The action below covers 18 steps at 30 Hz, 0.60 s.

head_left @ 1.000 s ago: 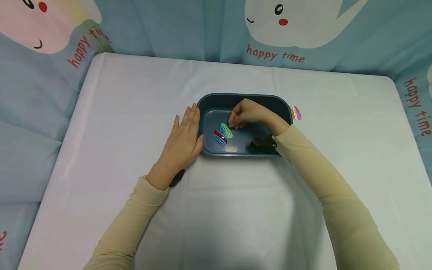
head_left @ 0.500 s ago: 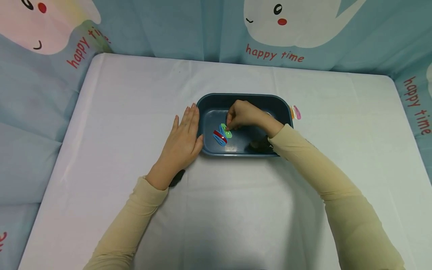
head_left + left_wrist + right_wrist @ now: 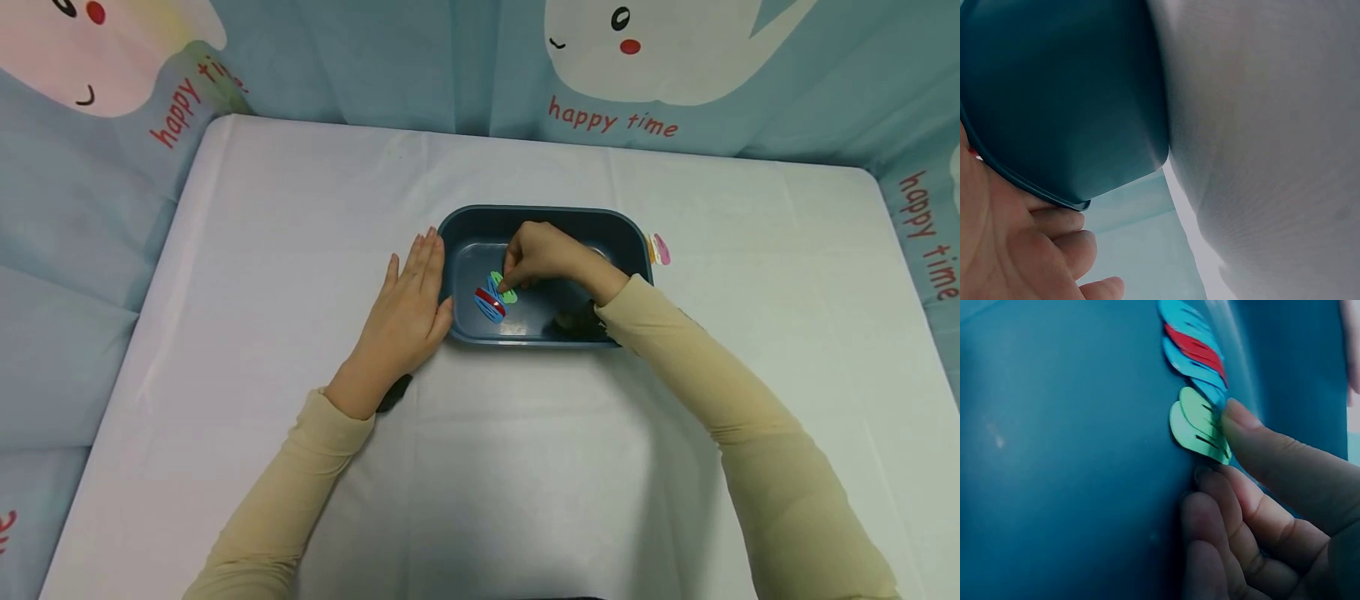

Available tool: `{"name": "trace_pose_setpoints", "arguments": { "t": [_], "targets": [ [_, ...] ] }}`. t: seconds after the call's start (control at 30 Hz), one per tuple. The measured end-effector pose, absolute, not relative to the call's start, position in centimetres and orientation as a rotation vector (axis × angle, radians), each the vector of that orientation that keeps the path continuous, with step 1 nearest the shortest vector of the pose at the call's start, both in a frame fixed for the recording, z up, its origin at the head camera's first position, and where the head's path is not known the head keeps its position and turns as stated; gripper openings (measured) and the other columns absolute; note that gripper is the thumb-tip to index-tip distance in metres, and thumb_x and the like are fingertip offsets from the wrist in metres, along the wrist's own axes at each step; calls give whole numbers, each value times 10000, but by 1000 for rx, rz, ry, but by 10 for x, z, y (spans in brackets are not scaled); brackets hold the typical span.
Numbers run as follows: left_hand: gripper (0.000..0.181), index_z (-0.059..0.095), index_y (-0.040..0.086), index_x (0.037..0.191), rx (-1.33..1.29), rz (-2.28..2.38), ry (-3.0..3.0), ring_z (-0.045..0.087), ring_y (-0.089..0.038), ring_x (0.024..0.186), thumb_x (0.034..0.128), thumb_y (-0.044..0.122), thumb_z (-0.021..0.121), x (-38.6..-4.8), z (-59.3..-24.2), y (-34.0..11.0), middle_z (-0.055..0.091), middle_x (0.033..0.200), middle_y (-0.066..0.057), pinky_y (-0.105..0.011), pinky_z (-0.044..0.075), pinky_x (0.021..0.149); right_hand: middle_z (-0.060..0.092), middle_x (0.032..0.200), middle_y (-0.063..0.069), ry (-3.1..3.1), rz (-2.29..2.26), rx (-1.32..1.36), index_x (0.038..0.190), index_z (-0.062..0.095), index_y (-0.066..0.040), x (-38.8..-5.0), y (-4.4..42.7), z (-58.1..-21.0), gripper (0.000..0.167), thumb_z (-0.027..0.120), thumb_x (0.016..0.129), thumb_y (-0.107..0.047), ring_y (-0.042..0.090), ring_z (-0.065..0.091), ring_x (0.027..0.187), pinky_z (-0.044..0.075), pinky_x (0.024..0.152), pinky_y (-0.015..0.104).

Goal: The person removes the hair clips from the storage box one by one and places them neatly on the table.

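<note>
In the dark blue tray [image 3: 540, 333] lie flat snap hair clips. Two green hair clips [image 3: 1200, 428] overlap, and blue hair clips [image 3: 1194, 369] with a red hair clip [image 3: 1194, 349] form a row beyond them. My right hand [image 3: 547, 254] reaches into the tray, its thumb and index finger at either side of the green clips' edge, the other fingers curled. The thumb tip is also close to the nearest blue clip. My left hand [image 3: 412, 300] lies with straight fingers along the tray's left end; in the left wrist view its fingers [image 3: 1075, 250] are at the rim.
Pink, white and orange hair clips [image 3: 660, 249] show beside the tray's right end, partly behind its rim. A white cloth covers the table [image 3: 300, 208]. A light blue printed curtain [image 3: 397, 67] hangs behind it.
My right hand has moved slightly left and toward me, from beside the green hair clips onto them. The left hand and the tray have stayed in place.
</note>
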<state>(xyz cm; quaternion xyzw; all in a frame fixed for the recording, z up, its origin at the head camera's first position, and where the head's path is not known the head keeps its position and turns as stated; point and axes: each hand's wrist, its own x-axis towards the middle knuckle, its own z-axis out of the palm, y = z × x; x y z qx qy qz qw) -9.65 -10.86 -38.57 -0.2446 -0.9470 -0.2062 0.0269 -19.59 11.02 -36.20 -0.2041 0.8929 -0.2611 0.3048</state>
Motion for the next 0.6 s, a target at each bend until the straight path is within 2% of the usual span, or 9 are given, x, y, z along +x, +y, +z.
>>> {"name": "trace_pose_setpoints", "arguments": {
  "t": [0.23,0.6],
  "targets": [
    [659,108,-62,1483,-755,-630,-2929,33,-252,1434,965,253,365,-97,-385,-109,75,1558,-171,-516,64,1116,644,646,26,2362,-667,-542,713,693,-53,-197,110,-363,141,773,771,-153,141,587,592,471,576,262],
    [660,109,-60,1484,-757,-635,-2917,47,-257,1434,964,254,369,-97,-386,-109,77,1558,-168,-520,70,1114,658,700,56,2225,-871,-461,778,677,-3,-199,118,-364,96,735,795,-78,165,600,640,504,637,286]
  ]
}}
